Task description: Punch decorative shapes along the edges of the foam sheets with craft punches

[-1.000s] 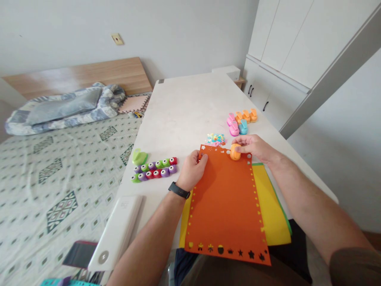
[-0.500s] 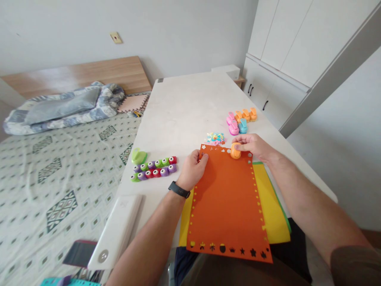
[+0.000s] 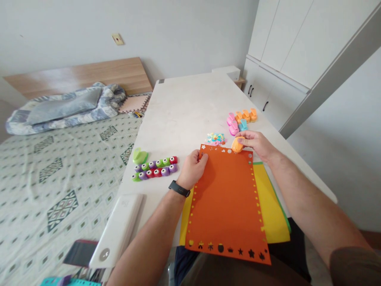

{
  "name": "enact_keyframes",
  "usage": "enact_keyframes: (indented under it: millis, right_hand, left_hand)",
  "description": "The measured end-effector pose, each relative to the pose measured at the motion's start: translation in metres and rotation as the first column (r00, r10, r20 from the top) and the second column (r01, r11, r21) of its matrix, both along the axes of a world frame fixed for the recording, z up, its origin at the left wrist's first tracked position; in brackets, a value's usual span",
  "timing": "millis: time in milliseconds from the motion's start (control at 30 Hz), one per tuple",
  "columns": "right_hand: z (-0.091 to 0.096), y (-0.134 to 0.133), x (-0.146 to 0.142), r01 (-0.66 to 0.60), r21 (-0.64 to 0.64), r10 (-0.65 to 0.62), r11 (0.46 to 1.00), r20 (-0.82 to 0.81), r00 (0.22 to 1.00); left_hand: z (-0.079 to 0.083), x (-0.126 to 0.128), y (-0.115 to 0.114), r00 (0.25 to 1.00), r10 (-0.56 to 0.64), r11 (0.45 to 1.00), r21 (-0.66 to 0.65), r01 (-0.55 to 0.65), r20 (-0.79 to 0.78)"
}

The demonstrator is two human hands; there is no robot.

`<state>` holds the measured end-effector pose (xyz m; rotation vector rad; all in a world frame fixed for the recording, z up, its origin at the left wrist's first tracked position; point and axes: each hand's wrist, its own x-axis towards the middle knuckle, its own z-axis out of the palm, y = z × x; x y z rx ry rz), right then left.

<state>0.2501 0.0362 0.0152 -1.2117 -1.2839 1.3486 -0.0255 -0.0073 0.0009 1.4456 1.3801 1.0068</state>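
At the upper left edge of the orange sheet [image 3: 226,198], the left hand [image 3: 193,169] pinches it, thumb on top. Small holes dot the sheet's sides and bigger cut-out shapes line its bottom. Near its upper right corner, the right hand [image 3: 258,145] grips an orange punch [image 3: 237,144] between thumb and fingers. Some left fingertips are hidden; whether the punch clasps the sheet's top edge is unclear.

The white table [image 3: 184,103] bears 2 rows of small punches [image 3: 157,172] and colourful paper scraps [image 3: 216,138]
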Motion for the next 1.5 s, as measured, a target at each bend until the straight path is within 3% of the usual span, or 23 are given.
enact_keyframes:
  millis: [267, 667, 900, 1100, 1300, 1500]
  right_hand:
    - [-0.003, 0.006, 0.004, 0.14, 0.057, -0.14, 0.988, -0.016, 0.99]
    - [-0.012, 0.017, 0.013, 0.353, 0.109, -0.343, 0.929, -0.097, 0.934]
    - [-0.009, 0.014, 0.006, 0.335, 0.231, -0.293, 0.913, -0.197, 0.936]
    - [-0.006, 0.004, -0.009, 0.124, 0.329, -0.112, 0.936, -0.054, 0.992]
    - [-0.006, 0.003, -0.015, 0.153, 0.32, -0.183, 0.935, 0.066, 0.981]
    - [-0.009, 0.006, -0.009, 0.249, 0.294, -0.243, 0.923, -0.059, 0.968]
  left_hand:
    - [0.003, 0.001, -0.002, 1.0, 0.004, 1.0, -0.018, -0.004, 0.02]
    - [0.002, 0.001, -0.002, 0.999, 0.022, 0.999, -0.047, -0.021, 0.037]
    - [0.004, 0.0, -0.002, 0.999, 0.027, 0.999, -0.044, -0.026, 0.023]
    - [0.001, 0.0, -0.002, 1.0, -0.009, 0.999, -0.05, 0.009, 0.0]
    - [0.001, 0.001, -0.003, 0.999, -0.041, 0.998, -0.039, 0.04, -0.016]
    - [0.003, 0.002, -0.005, 0.999, -0.041, 0.999, -0.023, 0.041, -0.024]
